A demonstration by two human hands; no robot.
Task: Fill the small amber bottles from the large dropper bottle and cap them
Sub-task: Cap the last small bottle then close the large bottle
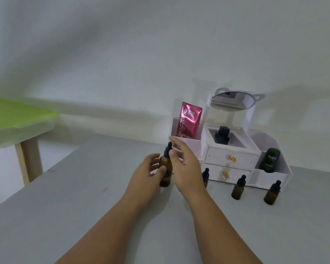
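Note:
The large amber dropper bottle stands upright on the grey table, its black dropper cap on. My left hand curls around its body from the left, thumb pressed on the front of the glass. My right hand hovers just to its right with fingers spread, thumb tip close to the cap's neck, holding nothing. Three small amber bottles with black dropper caps stand to the right: the first small bottle is partly hidden behind my right wrist, the second small bottle stands further right and the third small bottle is rightmost.
A white cosmetic organiser with two drawers and a tilted mirror stands behind the bottles. It holds a pink sachet, a black bottle and a dark green jar. A green-lidded tub sits on a wooden stand at left.

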